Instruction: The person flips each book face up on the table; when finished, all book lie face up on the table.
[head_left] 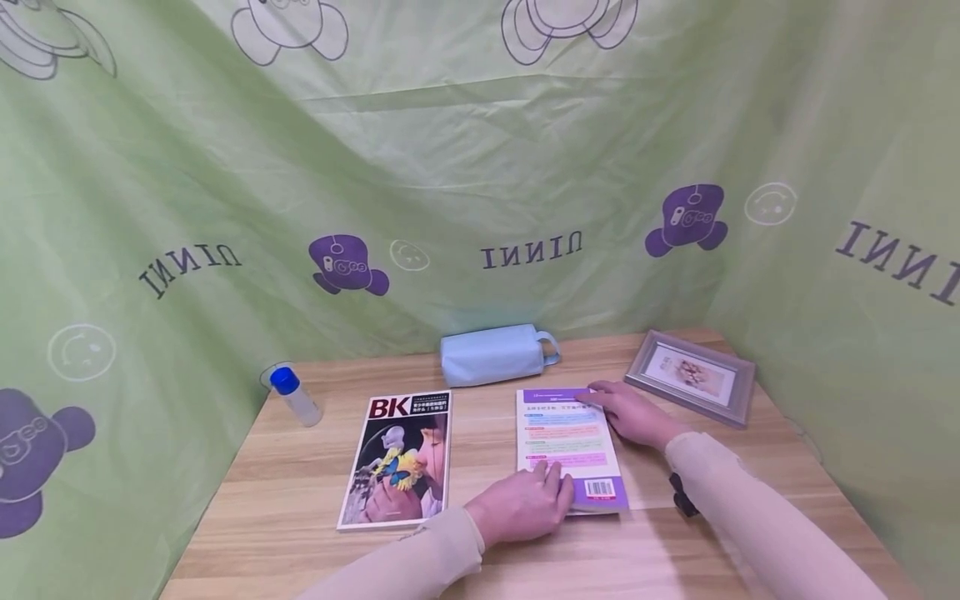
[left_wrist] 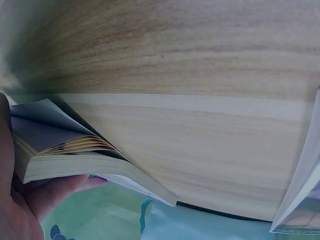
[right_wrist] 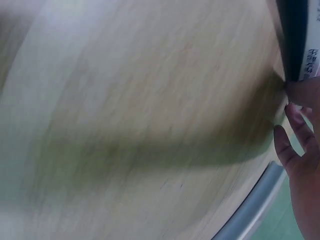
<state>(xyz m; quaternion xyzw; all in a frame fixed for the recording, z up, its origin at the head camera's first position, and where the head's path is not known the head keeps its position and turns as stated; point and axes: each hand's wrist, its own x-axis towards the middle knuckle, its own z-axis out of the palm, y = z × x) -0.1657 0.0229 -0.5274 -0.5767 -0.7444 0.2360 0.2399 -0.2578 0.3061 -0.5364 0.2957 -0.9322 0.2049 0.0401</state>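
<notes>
A thick book (head_left: 564, 440) with a white and purple cover lies in front of me, barcode at its near end. My left hand (head_left: 521, 505) grips its near left corner, fingers over the cover. In the left wrist view the book's page block (left_wrist: 75, 167) shows, some leaves splayed apart on the table side, with my left hand (left_wrist: 20, 217) at its end. On the far right edge my right hand (head_left: 639, 414) holds the book, index finger across the cover. The right wrist view has the right hand (right_wrist: 306, 167) beside the spine (right_wrist: 294, 37).
Left of the book lies a BK magazine (head_left: 397, 467). A light blue pencil case (head_left: 491, 356) stands behind, by the green curtain (head_left: 450, 208). A blue-capped bottle (head_left: 297, 398) is at the back left, a grey picture frame (head_left: 690, 377) at the back right of the wooden table (head_left: 285, 492).
</notes>
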